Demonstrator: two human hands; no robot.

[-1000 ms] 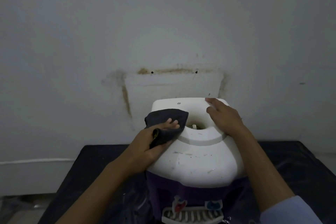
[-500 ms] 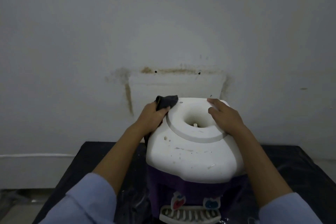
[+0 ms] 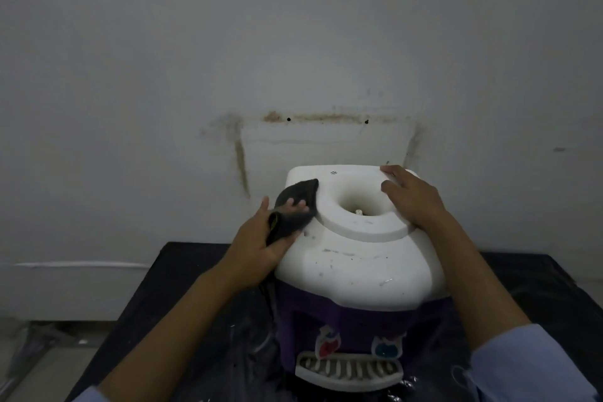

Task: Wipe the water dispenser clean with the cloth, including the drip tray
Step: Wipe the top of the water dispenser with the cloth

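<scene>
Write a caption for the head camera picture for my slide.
Left hand grips a dark cloth against the white top of the water dispenser; right hand rests on the top's right side.

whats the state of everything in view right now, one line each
water dispenser, upright, no bottle, dark specks on its white top
cloth, bunched, pressed on the top's left side
left hand, grips the cloth
right hand, flat on the top's right rear, holding nothing
drip tray, in place, untouched

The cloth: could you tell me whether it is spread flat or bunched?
Bunched: the left hand grips the cloth gathered, one corner lying on the dispenser top.
</scene>
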